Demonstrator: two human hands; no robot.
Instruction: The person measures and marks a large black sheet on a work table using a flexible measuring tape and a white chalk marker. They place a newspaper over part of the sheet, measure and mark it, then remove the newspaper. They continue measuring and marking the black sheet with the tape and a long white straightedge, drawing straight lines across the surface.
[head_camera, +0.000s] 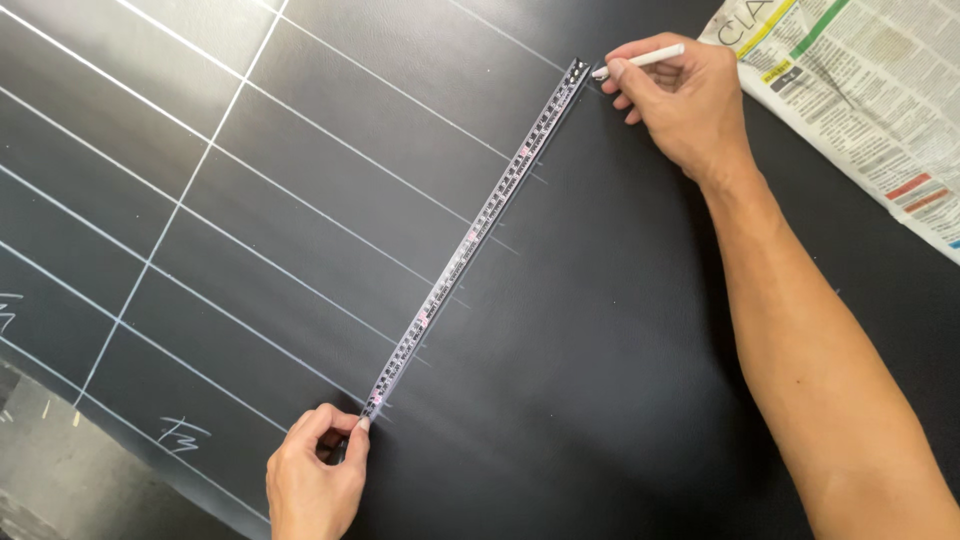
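A long clear ruler (472, 235) lies diagonally on a black sheet (600, 330) marked with white chalk lines. My left hand (315, 478) presses down the ruler's near end with thumb and fingertips. My right hand (675, 95) holds a white chalk pencil (642, 59) with its tip at the ruler's far end. Short white tick marks run along the ruler's right edge.
A newspaper (865, 95) lies at the top right, partly on the black sheet. Long white lines (200, 170) form a grid across the left of the sheet, with small chalk scribbles (185, 435) near its lower left edge. Grey floor (60, 470) shows at bottom left.
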